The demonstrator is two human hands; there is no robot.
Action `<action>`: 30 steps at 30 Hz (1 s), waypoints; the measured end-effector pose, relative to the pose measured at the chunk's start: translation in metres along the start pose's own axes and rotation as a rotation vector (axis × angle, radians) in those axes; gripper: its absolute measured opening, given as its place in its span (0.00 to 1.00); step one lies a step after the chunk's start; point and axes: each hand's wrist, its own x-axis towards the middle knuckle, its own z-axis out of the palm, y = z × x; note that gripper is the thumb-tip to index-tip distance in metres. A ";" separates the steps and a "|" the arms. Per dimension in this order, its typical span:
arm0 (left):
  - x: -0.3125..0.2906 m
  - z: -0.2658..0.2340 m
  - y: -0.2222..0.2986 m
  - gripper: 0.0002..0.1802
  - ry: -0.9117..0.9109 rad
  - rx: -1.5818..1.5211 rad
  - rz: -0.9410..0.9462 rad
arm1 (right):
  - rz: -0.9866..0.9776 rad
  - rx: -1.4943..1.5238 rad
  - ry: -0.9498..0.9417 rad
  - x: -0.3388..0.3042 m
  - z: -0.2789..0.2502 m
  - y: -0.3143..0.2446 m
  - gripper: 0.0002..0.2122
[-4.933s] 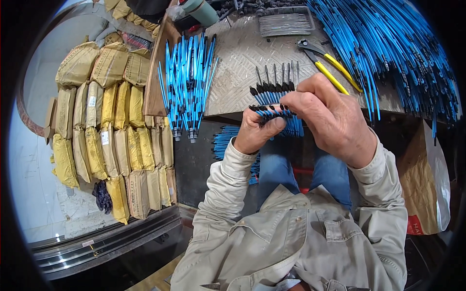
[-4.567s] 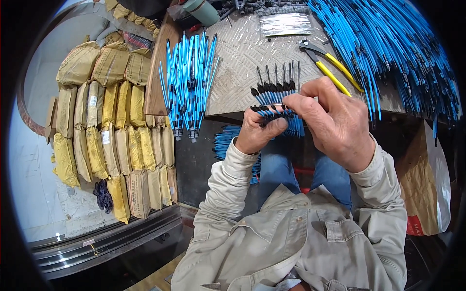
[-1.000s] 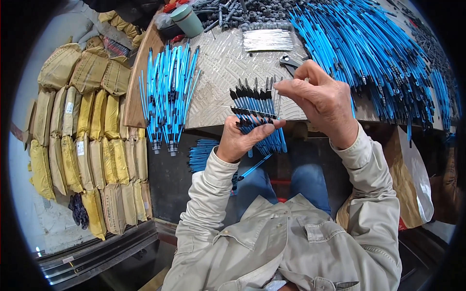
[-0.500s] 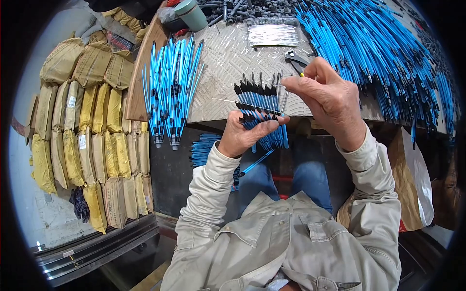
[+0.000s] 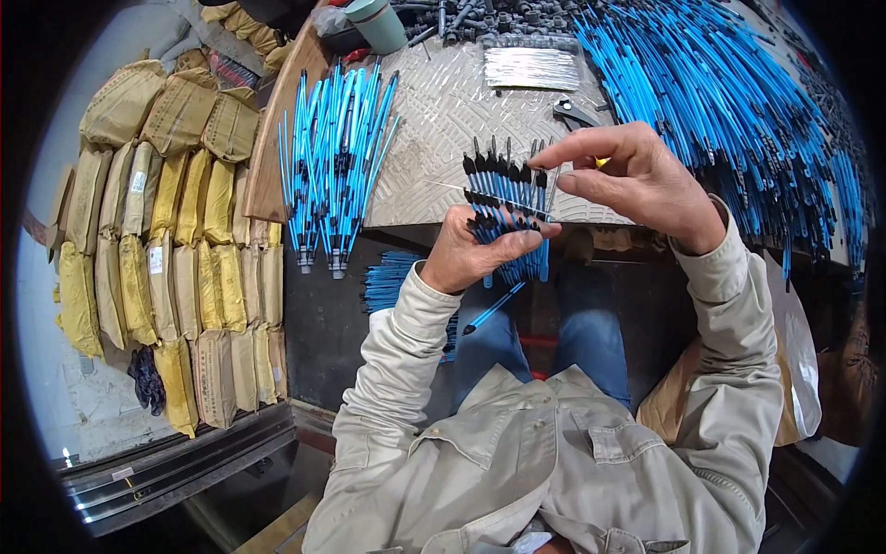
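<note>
The left hand (image 5: 472, 247) has its fingers closed around black-tipped blue rods (image 5: 505, 187); the right hand (image 5: 641, 180) holds its fingers parted beside them.

From my remote station I inspected access around the held row of blue sticks (image 5: 501, 187). Left of the row, the tabletop (image 5: 431, 120) gave a passable lane, bounded by a blue bundle (image 5: 340, 152); one thin strip (image 5: 447, 185) projected into it. Beyond the row, a silvery stack (image 5: 532, 69) and partly hidden pliers (image 5: 574, 114) obstructed. Right of it, the right hand (image 5: 637, 175) and a broad blue pile (image 5: 715, 111) blocked entry.
</note>
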 end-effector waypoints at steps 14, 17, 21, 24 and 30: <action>0.000 -0.003 0.000 0.10 -0.033 0.092 0.039 | -0.005 -0.110 0.114 -0.003 0.013 -0.004 0.04; 0.001 -0.003 0.001 0.10 -0.050 0.122 0.044 | -0.047 -0.129 0.098 -0.003 0.014 -0.004 0.03; 0.000 -0.003 -0.003 0.10 -0.036 0.049 0.016 | -0.100 -0.086 0.114 -0.003 0.016 0.000 0.03; -0.001 -0.001 -0.004 0.09 -0.019 -0.040 0.005 | -0.169 -0.078 0.121 -0.002 0.015 0.004 0.03; 0.001 -0.003 0.000 0.08 -0.047 0.003 -0.033 | -0.167 -0.156 0.119 -0.001 0.014 -0.001 0.03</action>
